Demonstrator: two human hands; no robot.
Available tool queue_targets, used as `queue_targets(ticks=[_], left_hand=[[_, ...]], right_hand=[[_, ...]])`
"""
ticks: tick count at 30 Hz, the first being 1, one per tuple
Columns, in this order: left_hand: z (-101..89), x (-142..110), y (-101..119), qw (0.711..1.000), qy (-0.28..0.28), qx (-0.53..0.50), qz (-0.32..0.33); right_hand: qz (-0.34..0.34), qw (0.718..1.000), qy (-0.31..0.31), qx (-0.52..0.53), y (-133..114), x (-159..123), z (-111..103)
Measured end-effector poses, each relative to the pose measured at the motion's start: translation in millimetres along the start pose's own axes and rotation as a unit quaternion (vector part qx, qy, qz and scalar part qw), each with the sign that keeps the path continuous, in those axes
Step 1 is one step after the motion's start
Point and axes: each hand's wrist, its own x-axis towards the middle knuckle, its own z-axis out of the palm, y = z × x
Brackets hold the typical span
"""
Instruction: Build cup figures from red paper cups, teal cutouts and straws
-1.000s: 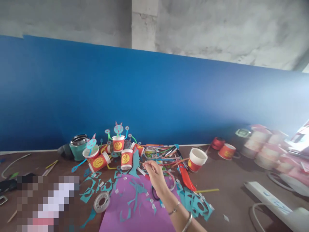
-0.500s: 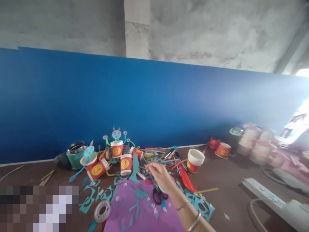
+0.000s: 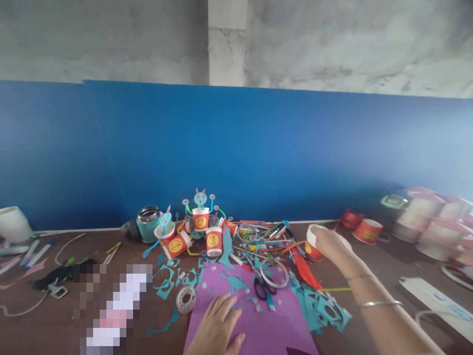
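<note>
My right hand (image 3: 332, 245) reaches to the right and closes round a red paper cup (image 3: 311, 248) with a white rim. My left hand (image 3: 217, 329) lies flat with fingers spread on a purple paper sheet (image 3: 266, 325) at the table's near edge. Teal paper cut-outs (image 3: 318, 308) lie scattered on and around the sheet. Black-handled scissors (image 3: 259, 286) and a clear tape ring (image 3: 274, 272) rest just beyond the sheet. Several decorated red cups (image 3: 213, 240) with teal paper figures stand behind.
A tape roll (image 3: 185, 298) lies left of the sheet. A teal jar (image 3: 148, 224) stands by the blue wall (image 3: 236, 153). Straws and pens (image 3: 266, 232) pile at the back. More cups (image 3: 369, 230) and a white power strip (image 3: 436, 301) are at right.
My right hand left the scissors area and moved right onto the red cup. My left hand came into view on the purple sheet. The view swung left.
</note>
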Motion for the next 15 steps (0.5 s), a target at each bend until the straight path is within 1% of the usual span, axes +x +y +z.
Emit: queue_targets(ticks=[1, 3, 7, 10, 11, 13, 14, 15], left_hand=[[3.4, -2.2, -2.1, 1.0, -0.011, 0.016, 0.016], [12.4, -5.8, -6.9, 0.999, -0.012, 0.044, 0.029], [39.7, -10.3, -18.2, 0.995, 0.036, 0.082, 0.04], [61.7, -12.6, -26.6, 0.991, 0.071, 0.102, 0.048], [67.0, -13.0, -28.4, 0.99, 0.072, 0.109, 0.058], [71.4, -12.2, -29.8, 0.989, 0.061, 0.12, 0.061], [69.4, -10.7, -29.3, 0.99, 0.05, 0.123, 0.049], [64.5, -8.1, -28.2, 0.991, 0.028, 0.119, 0.046]], right_hand=[[-0.006, 1.0, -0.006, -0.009, 1.3, 0.4, -0.8], [-0.011, 0.999, -0.018, -0.026, 2.9, 2.4, -3.2], [-0.001, 0.999, -0.006, -0.041, 6.9, 6.3, -9.4], [0.012, 0.999, 0.008, -0.037, 8.6, 2.2, -14.5], [0.017, 0.999, 0.021, -0.032, 7.8, -0.9, -16.5], [0.028, 0.997, 0.075, -0.019, 3.1, -8.7, -21.0], [0.034, 0.992, 0.119, -0.009, -1.0, -13.0, -23.7], [0.038, 0.985, 0.167, -0.001, -6.1, -17.3, -26.4]])
